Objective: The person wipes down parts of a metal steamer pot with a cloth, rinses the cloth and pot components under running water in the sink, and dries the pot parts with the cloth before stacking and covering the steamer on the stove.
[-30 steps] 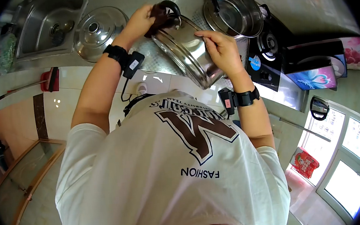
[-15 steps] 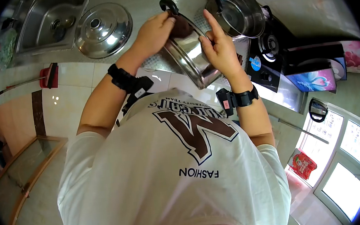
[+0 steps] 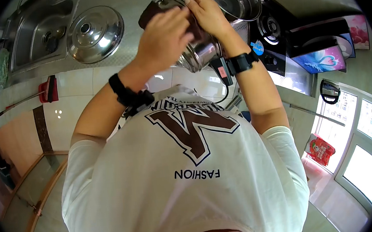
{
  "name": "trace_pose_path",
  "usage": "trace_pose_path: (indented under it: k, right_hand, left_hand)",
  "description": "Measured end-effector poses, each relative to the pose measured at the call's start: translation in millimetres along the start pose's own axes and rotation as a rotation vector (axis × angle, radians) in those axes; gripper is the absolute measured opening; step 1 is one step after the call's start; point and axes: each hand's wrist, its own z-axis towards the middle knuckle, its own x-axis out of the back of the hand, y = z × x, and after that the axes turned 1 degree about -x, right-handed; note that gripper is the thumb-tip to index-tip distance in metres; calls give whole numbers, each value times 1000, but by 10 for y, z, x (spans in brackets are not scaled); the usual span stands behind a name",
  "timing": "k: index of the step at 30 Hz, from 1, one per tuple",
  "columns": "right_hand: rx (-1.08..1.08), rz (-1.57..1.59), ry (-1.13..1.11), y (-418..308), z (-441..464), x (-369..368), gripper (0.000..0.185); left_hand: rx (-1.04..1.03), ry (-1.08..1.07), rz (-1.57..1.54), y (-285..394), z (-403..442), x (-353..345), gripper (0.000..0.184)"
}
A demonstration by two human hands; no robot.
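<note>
A steel pot (image 3: 196,54) with black handles is tilted between my hands above the counter. My right hand (image 3: 207,15) grips its right side, with the index finger stretched along it. My left hand (image 3: 165,37) is over the pot's near left side, its fingers smeared by motion. Dark brown material (image 3: 151,14), perhaps a cloth, shows on the pot beside my left fingers; its exact shape is partly hidden. To the right, close to my right fingertips, stands a second steel pot (image 3: 235,1). A domed steel lid (image 3: 95,35) lies on the counter to the left.
A steel sink (image 3: 46,33) is at the far left, and a black gas stove (image 3: 271,29) is at the right. Boxes with printed pictures (image 3: 322,62) stand beyond the stove. A red dustpan (image 3: 49,89) is below the counter on the left.
My left hand has moved from the pot's upper rim down across its near side. The pot has turned in my hands, and more brown material shows. The whole view has shifted slightly.
</note>
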Motion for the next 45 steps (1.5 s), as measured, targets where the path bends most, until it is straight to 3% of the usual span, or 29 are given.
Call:
trace_pose_path:
  k: [4,5,6,7,8,10,14,16,17,20,22,23,24,26,27,29,30,32,36,40,42,44,45]
  right_hand:
    - [-284,737,-154,-51,83,26,66]
    - [-208,645,-59,-8,-2,38,62]
    - [-132,550,33,37,-109,57,60]
    - [-133,527,-123,34,-327,119,65]
    - [-160,273,-50,159,-534,23,55]
    - [-134,322,24,206,-779,-99,41]
    - [-231,306,251,26,-846,-177,27]
    - [-233,431,233,-20,-838,-121,22]
    - [-239,436,241,0,-876,-133,22]
    - [-169,368,232,76,-933,-164,20]
    - [-142,333,291,52,-984,-190,20]
    - [-215,318,264,26,-1021,-171,20]
    - [-213,319,265,11,-1065,-187,20]
    - [-198,295,256,5,-1106,-219,22]
    - [-176,252,293,-22,-1063,-233,24]
    - [-198,290,305,13,-1019,-206,23]
    - [-220,326,312,16,-992,-194,23]
    - [-259,351,282,-35,-981,-173,22]
    - [-119,373,299,-37,-937,-181,22]
    - [-182,306,278,-54,-834,-205,24]
    - [-218,239,275,-85,-790,-177,27]
    - [-203,231,271,-60,-773,-162,27]
    - [-209,232,269,-45,-798,-173,28]
  left_hand:
    - [97,96,11,-357,192,-109,38]
    - [91,95,11,-439,219,-100,38]
    - [231,81,27,-533,241,-76,36]
    - [372,68,44,-628,271,-47,34]
    - [376,75,46,-707,305,-8,34]
    - [757,-179,-562,-814,332,42,39]
    - [315,96,6,-480,247,-143,25]
    - [41,68,111,-180,134,-99,27]
    - [-82,-47,138,5,85,-36,34]
    - [-210,-89,49,94,-5,-29,43]
    - [-122,21,81,-150,126,-91,40]
    - [115,49,-3,-289,226,-121,31]
    - [114,50,-2,-470,328,-91,31]
    - [1034,-369,-623,-750,477,18,28]
    - [1030,-362,-623,-675,495,15,28]
    - [661,-244,-172,-371,458,-26,30]
    - [276,-62,37,-275,348,-137,29]
    - [-6,-1,215,120,222,-100,31]
    - [-107,-93,143,72,55,-36,39]
    - [77,56,87,-525,366,-86,42]
    - [713,-382,-301,-899,473,37,36]
    - [873,123,-738,-972,320,144,39]
    - [873,416,-1310,-1161,261,81,47]
